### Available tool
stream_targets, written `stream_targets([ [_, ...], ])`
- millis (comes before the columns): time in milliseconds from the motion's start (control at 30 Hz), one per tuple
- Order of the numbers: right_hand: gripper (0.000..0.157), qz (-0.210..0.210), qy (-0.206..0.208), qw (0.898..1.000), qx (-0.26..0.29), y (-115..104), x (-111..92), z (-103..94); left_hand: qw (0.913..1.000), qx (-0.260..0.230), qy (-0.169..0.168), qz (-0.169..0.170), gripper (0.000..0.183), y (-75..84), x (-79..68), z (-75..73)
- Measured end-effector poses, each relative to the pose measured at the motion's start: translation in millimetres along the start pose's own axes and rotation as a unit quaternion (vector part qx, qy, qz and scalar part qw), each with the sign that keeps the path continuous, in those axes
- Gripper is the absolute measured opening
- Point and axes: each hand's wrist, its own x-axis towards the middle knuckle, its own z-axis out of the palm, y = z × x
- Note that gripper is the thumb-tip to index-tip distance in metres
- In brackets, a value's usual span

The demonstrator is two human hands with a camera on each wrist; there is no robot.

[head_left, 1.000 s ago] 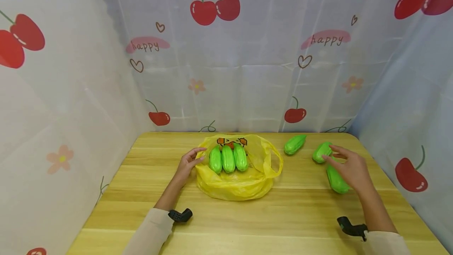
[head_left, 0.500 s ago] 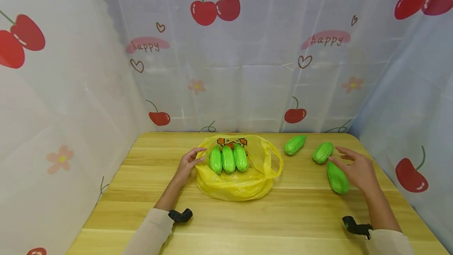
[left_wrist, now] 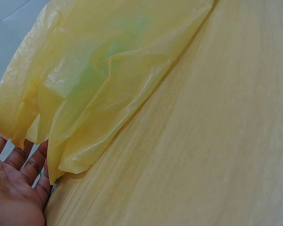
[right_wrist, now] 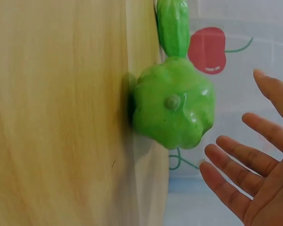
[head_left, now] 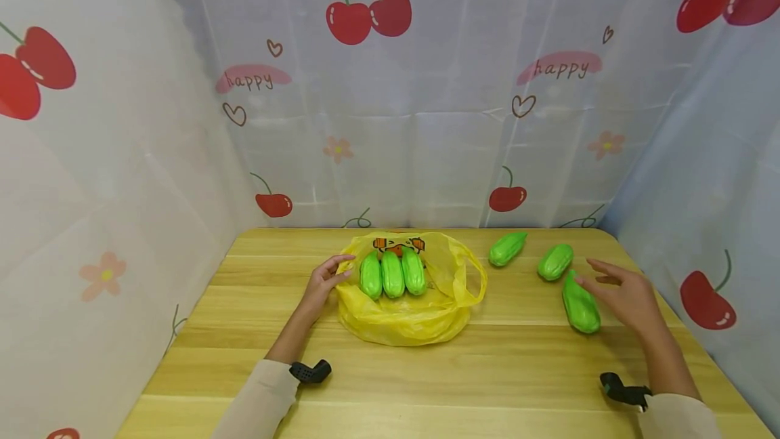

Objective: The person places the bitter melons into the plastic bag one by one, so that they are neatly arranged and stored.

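Observation:
Three shiny green ridged gourds (head_left: 393,275) lie side by side inside a wide-mouthed yellow plastic bag (head_left: 405,327). My left hand (head_left: 319,283) is at the bag's left rim, its fingertips touching the plastic. In the left wrist view, the palm faces up with loosely extended fingers partly hidden behind the bag (left_wrist: 113,80). My right hand (head_left: 627,297) hovers just right of the nearest loose gourd (head_left: 581,305) with fingers spread and nothing held. That gourd (right_wrist: 174,103) shows its nubbed end in the right wrist view, apart from the fingers.
Two more loose gourds lie farther back: a middle gourd (head_left: 555,263) and a pointed gourd (head_left: 508,249). The bag's loop handle (head_left: 478,280) sticks out to the right. Cherry-print curtains (head_left: 420,154) surround the wooden table (head_left: 426,398) behind and at both sides.
My right hand has drawn back to the right and slightly nearer, away from the middle gourd and past the nearest one. My left hand, the bag and the gourds stay put.

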Motion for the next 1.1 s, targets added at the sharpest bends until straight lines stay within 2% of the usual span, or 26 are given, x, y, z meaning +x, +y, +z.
stream_targets([
  [267,0.076,0.002,-0.057,0.998,0.004,12,1,1.1,1.0,-0.001,0.0,-0.002,0.041,-1.3,-1.5,-0.3],
  [700,0.071,-0.014,-0.1,0.995,-0.016,19,0,2.9,1.0,-0.003,-0.001,0.004,0.041,1.0,1.3,-0.8],
  [833,0.073,-0.005,-0.123,0.992,0.007,21,-2,4.6,0.9999,-0.006,-0.004,0.008,0.04,0.3,0.8,-0.7],
  [1100,0.074,0.001,-0.139,0.99,0.029,21,-2,5.3,1.0,-0.005,0.0,0.004,0.04,0.8,0.1,-0.1],
])
